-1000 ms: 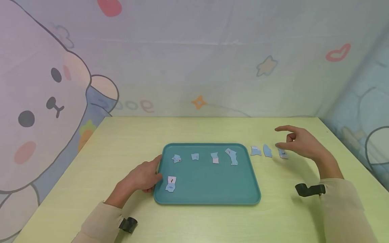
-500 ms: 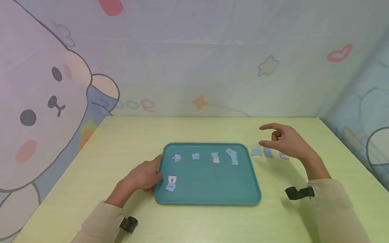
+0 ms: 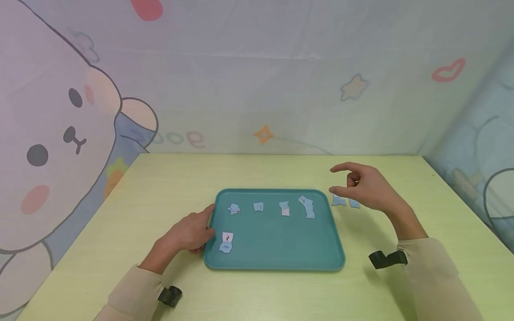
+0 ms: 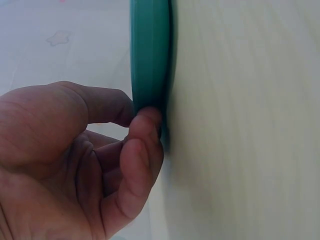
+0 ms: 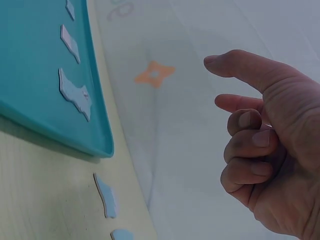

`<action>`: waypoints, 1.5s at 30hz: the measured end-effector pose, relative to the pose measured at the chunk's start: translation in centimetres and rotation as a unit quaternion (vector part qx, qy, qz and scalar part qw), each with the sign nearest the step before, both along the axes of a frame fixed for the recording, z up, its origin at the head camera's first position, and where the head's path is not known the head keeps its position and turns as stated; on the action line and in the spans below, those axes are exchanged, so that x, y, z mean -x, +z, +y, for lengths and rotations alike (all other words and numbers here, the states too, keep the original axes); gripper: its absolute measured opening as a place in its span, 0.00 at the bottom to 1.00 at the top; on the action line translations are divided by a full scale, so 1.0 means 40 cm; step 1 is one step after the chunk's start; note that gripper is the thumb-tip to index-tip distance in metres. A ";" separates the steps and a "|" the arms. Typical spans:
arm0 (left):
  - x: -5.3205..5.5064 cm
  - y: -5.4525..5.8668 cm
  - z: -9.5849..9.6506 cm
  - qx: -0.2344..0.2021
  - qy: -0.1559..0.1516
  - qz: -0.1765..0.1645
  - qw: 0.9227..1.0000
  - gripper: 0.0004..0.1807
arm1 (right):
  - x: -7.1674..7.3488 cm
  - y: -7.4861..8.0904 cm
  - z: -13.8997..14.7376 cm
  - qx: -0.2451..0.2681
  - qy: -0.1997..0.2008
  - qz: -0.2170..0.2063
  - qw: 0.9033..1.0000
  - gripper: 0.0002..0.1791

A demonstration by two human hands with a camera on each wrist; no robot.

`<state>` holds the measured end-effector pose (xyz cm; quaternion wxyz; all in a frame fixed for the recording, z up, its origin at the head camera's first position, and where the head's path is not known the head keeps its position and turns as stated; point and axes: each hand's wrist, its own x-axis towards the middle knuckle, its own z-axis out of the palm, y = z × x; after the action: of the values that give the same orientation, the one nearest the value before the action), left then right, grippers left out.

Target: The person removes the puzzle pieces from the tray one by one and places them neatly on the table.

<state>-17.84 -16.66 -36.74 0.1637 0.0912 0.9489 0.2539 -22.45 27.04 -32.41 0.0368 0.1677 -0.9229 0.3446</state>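
In the head view my left hand [image 3: 192, 232] holds the left edge of a teal tray [image 3: 277, 265]. The left wrist view has its thumb at the rim [image 4: 150, 60] and fingers curled against the outer side. My right hand [image 3: 367, 185] hovers beyond the tray's right back corner with nothing in it. Its thumb and index finger stand apart while the other fingers curl in. Below it, two puzzle pieces, a pale blue one [image 3: 339, 201] and another [image 3: 354, 203], lie on the table, partly covered by the hand in the head view.
Along the tray's back lie a small jagged piece [image 3: 234, 209], a squarish piece [image 3: 258, 206], a blue-and-pink piece [image 3: 284, 208] and a longer bent piece [image 3: 308, 207]. A joined-looking piece [image 3: 226, 242] sits at front left. A printed cloth backdrop [image 3: 241, 80] rises behind the table [image 3: 273, 294].
My right hand has moved left, from over the rightmost loose piece to over the one nearest the tray. That rightmost piece is now hidden behind the hand. The left hand and tray stay put.
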 end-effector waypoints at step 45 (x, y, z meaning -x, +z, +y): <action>-0.001 0.002 0.003 0.008 -0.003 0.004 1.000 0.41 | -0.061 0.000 -0.174 -0.015 0.071 0.026 0.997 0.22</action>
<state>-17.80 -16.53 -36.66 0.1615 0.0933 0.9513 0.2453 -20.01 20.10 -32.43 0.0339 0.2426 -0.9125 0.3276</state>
